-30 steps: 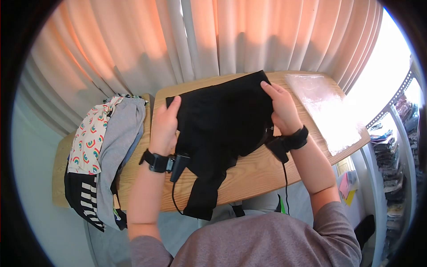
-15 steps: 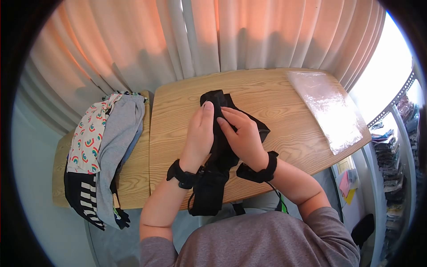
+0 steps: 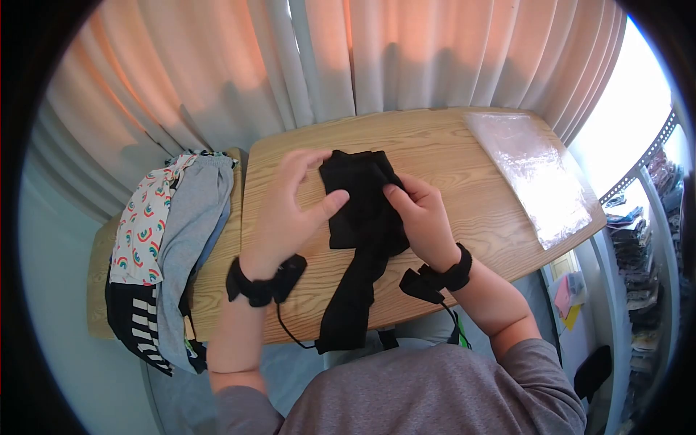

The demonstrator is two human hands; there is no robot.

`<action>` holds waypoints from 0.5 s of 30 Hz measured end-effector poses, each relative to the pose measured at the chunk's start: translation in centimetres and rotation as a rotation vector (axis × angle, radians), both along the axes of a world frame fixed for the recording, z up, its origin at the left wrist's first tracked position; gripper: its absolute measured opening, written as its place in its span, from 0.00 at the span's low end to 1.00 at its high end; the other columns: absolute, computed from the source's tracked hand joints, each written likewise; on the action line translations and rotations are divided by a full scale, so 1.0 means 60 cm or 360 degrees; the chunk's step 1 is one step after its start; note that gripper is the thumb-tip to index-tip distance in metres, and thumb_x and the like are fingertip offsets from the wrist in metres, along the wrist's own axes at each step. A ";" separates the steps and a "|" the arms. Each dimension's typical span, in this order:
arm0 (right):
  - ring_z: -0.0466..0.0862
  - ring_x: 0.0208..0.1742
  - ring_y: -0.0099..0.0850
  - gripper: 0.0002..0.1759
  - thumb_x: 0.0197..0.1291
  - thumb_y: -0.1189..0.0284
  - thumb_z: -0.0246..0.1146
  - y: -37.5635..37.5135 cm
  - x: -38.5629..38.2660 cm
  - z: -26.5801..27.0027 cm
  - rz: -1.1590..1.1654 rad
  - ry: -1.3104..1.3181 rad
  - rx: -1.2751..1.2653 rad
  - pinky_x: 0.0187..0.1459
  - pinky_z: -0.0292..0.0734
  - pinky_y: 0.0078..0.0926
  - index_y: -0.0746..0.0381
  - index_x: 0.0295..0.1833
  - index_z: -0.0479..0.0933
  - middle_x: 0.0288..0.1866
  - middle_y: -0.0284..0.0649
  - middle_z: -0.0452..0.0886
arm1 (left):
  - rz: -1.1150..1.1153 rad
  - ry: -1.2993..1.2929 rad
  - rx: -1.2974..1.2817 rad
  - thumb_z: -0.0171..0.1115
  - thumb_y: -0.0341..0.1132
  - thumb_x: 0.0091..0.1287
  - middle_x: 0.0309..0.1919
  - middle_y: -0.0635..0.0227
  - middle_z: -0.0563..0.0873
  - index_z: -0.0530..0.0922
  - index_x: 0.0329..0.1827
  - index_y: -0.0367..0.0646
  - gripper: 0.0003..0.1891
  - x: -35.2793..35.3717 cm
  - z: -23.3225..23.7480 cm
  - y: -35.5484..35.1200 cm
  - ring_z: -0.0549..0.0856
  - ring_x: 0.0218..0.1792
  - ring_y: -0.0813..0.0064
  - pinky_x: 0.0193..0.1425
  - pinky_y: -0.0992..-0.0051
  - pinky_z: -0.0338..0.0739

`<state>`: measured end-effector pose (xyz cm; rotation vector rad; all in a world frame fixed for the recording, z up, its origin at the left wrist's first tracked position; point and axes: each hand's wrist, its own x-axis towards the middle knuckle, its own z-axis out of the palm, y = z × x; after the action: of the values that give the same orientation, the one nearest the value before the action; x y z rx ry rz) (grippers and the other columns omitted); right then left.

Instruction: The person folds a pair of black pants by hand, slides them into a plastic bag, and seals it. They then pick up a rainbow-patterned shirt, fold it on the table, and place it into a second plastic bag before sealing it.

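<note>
A black garment (image 3: 359, 210) lies on the wooden table (image 3: 290, 312), its upper part bunched into a rough rectangle and a narrow length hanging over the front edge. My right hand (image 3: 426, 217) pinches the garment's right side between thumb and fingers. At the garment's upper left is my left hand (image 3: 293, 206), thumb and fingers spread wide, the fingertips at the cloth's top left edge and the thumb over its left side. Both wrists wear black bands with small devices and cables.
Several clothes, among them a rainbow-print piece (image 3: 148, 225) and a grey one (image 3: 192, 225), are piled at the left. Clear plastic bags (image 3: 533, 181) lie at the table's right. Beyond them stands a shelf (image 3: 623, 290) of packed goods; curtains (image 3: 406, 58) hang behind.
My left hand has opened and moved left off the middle of the cloth. My right hand has shifted slightly right. The garment's upper part now lies wider and flatter.
</note>
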<state>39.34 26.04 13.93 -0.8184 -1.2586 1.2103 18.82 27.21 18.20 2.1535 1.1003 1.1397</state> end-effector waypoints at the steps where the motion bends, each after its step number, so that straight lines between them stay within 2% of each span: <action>1: 0.76 0.36 0.15 0.12 0.66 0.74 0.55 -0.005 0.001 0.006 0.0002 0.0004 -0.0001 0.38 0.73 0.15 0.70 0.50 0.77 0.36 0.30 0.81 | 0.0000 0.0248 0.0408 0.71 0.42 0.55 0.52 0.57 0.75 0.69 0.63 0.41 0.33 -0.002 0.018 0.002 0.76 0.54 0.63 0.60 0.68 0.70; 2: 0.76 0.37 0.15 0.13 0.66 0.74 0.55 -0.010 0.001 0.012 0.0118 0.0168 -0.0078 0.40 0.72 0.15 0.69 0.51 0.77 0.37 0.30 0.81 | -0.0089 0.0265 0.0477 0.74 0.43 0.50 0.55 0.57 0.76 0.68 0.64 0.43 0.37 0.000 0.024 0.007 0.76 0.54 0.60 0.59 0.67 0.70; 3: 0.76 0.38 0.15 0.13 0.67 0.73 0.55 -0.015 0.001 0.016 0.0233 0.0333 -0.0155 0.41 0.72 0.14 0.69 0.52 0.76 0.38 0.31 0.80 | -0.0089 0.0270 0.0478 0.74 0.43 0.50 0.55 0.57 0.76 0.68 0.64 0.43 0.37 0.002 0.028 0.008 0.76 0.54 0.60 0.59 0.67 0.70; 5: 0.76 0.38 0.16 0.13 0.67 0.73 0.55 -0.024 0.005 0.020 0.0269 0.0320 -0.0133 0.42 0.73 0.14 0.69 0.52 0.76 0.39 0.31 0.80 | -0.0268 0.0321 0.0065 0.71 0.38 0.54 0.51 0.64 0.80 0.72 0.61 0.41 0.30 0.008 0.037 0.009 0.77 0.51 0.71 0.58 0.74 0.70; 6: 0.77 0.39 0.16 0.13 0.67 0.74 0.55 -0.027 0.008 0.022 0.0300 0.0304 -0.0113 0.43 0.73 0.14 0.68 0.53 0.76 0.40 0.31 0.81 | -0.0273 0.0330 0.0066 0.71 0.38 0.54 0.51 0.64 0.80 0.72 0.61 0.41 0.30 0.011 0.045 0.009 0.77 0.51 0.71 0.58 0.74 0.70; 7: 0.77 0.39 0.16 0.13 0.67 0.74 0.55 -0.030 0.011 0.024 0.0293 0.0314 -0.0112 0.43 0.73 0.14 0.68 0.53 0.76 0.40 0.31 0.81 | -0.0314 0.0387 -0.0196 0.69 0.35 0.54 0.46 0.64 0.82 0.75 0.57 0.39 0.26 0.013 0.055 0.009 0.78 0.47 0.75 0.54 0.75 0.72; 8: 0.77 0.41 0.18 0.13 0.66 0.74 0.56 -0.033 0.014 0.026 0.0254 0.0183 0.0016 0.45 0.73 0.16 0.68 0.53 0.76 0.42 0.33 0.80 | -0.0353 0.0444 -0.0458 0.68 0.32 0.54 0.41 0.65 0.84 0.77 0.53 0.37 0.22 0.015 0.065 0.009 0.80 0.43 0.78 0.51 0.77 0.74; 9: 0.78 0.43 0.20 0.14 0.64 0.75 0.57 -0.034 0.017 0.026 0.0214 0.0053 0.0143 0.47 0.72 0.18 0.67 0.54 0.75 0.45 0.35 0.80 | -0.0358 0.0455 -0.0457 0.68 0.32 0.54 0.41 0.65 0.84 0.77 0.53 0.37 0.22 0.016 0.075 0.009 0.80 0.43 0.78 0.51 0.77 0.74; 10: 0.78 0.43 0.20 0.14 0.64 0.75 0.57 -0.034 0.019 0.023 0.0208 0.0063 0.0146 0.47 0.72 0.18 0.67 0.54 0.75 0.45 0.35 0.80 | -0.0310 0.0377 -0.0341 0.66 0.29 0.54 0.37 0.66 0.84 0.78 0.49 0.35 0.19 0.014 0.086 0.009 0.80 0.40 0.80 0.48 0.78 0.74; 11: 0.77 0.47 0.23 0.16 0.62 0.76 0.59 -0.031 0.022 0.014 -0.0043 -0.0028 0.0423 0.50 0.71 0.21 0.66 0.55 0.74 0.48 0.37 0.79 | -0.0259 0.0296 -0.0225 0.64 0.26 0.53 0.33 0.67 0.85 0.80 0.46 0.34 0.15 0.013 0.103 0.005 0.80 0.37 0.83 0.45 0.79 0.74; 12: 0.77 0.50 0.26 0.18 0.60 0.77 0.61 -0.027 0.024 0.005 -0.0291 -0.0119 0.0697 0.53 0.70 0.23 0.65 0.56 0.72 0.51 0.39 0.78 | -0.0119 0.0368 -0.0324 0.62 0.23 0.52 0.33 0.69 0.85 0.79 0.46 0.33 0.16 0.010 0.129 -0.002 0.80 0.37 0.82 0.45 0.80 0.74; 13: 0.77 0.50 0.26 0.18 0.60 0.77 0.61 -0.028 0.028 -0.007 -0.0285 -0.0110 0.0701 0.53 0.70 0.23 0.65 0.56 0.72 0.51 0.39 0.78 | -0.0162 0.0292 -0.0285 0.61 0.22 0.53 0.34 0.72 0.85 0.80 0.46 0.34 0.16 -0.001 0.137 0.010 0.80 0.37 0.83 0.46 0.80 0.75; 15: 0.74 0.56 0.29 0.21 0.56 0.77 0.63 -0.042 0.039 -0.039 -0.0394 -0.0277 0.0697 0.58 0.67 0.27 0.64 0.56 0.70 0.55 0.41 0.75 | -0.0084 0.0260 -0.0317 0.64 0.28 0.59 0.36 0.69 0.86 0.80 0.48 0.33 0.15 -0.008 0.181 0.003 0.81 0.37 0.82 0.47 0.79 0.75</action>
<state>41.66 23.55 11.57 -0.7361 -1.4476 0.6420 18.33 27.39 29.06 2.1333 1.1667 0.8056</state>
